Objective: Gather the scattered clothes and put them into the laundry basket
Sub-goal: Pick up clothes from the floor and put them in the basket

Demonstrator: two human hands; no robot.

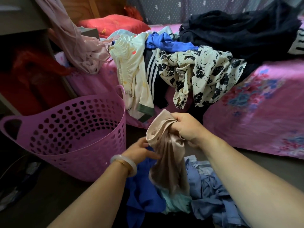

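while the right hand (185, 127) grips the top of a beige satin garment (166, 155) with fingers curled tightly around the bunched cloth, the left hand (141, 149) touches the same garment lower on its side, the fingers only loosely bent against the fabric; i cannot tell if they really pinch it. the garment hangs down from the right fist, so its long axis runs almost vertical, from 12 o'clock to 6 o'clock, and its lower end meets the heap of blue clothes (205, 191) on the floor.

the purple laundry basket (69, 139) stands at about 9 to 10 o'clock from the hands, near them, with its open mouth facing up and, as far as i can see, nothing inside. the left hand is the nearer one to the basket, but the right hand carries the weight. my judgement is that the coming move must swing the garment leftward over the rim, and the hanging tail may drag on the rim if it is not lifted enough.

many clothes are not yet gathered: at 12 o'clock on the pink bed (256, 116) lie a cream garment (131, 66), a black and white floral garment (197, 71), a blue garment (166, 42) and a big black garment (238, 32). so the task seems to be at an early stage.
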